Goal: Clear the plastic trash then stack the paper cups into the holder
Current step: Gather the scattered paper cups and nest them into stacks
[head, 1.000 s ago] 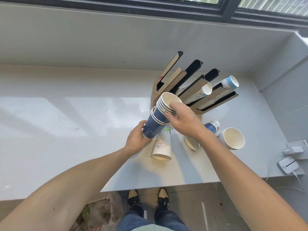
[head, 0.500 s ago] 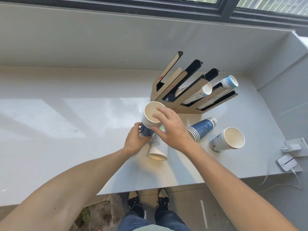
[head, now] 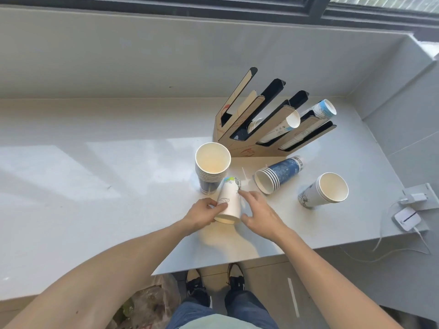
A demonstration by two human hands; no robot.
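— Hands first: what are they doing?
— Both sit at the centre of the frame, on either side of a white cup (head: 228,203) lying on its side. The left hand (head: 201,214) wraps its fingers against the cup's left wall near the rim. The right hand (head: 257,211) is spread open, its fingertips at the cup's right side; whether they press it, I cannot tell.
— And the biggest thing in view?
— The grey counter (head: 95,186), filling the middle of the frame. On it, upper right of centre, stands the cardboard holder (head: 247,138), with cup stacks in its right-hand slots.
— Loose cups?
— An upright blue stack (head: 211,169) just above the hands, touching the white cup's base. To the right a blue stack on its side (head: 278,176), mouth toward the hands. Further right, a tilted white stack (head: 325,191).
— Anything else?
— A plastic bag (head: 147,305) on the floor, bottom centre, beside the person's shoes.
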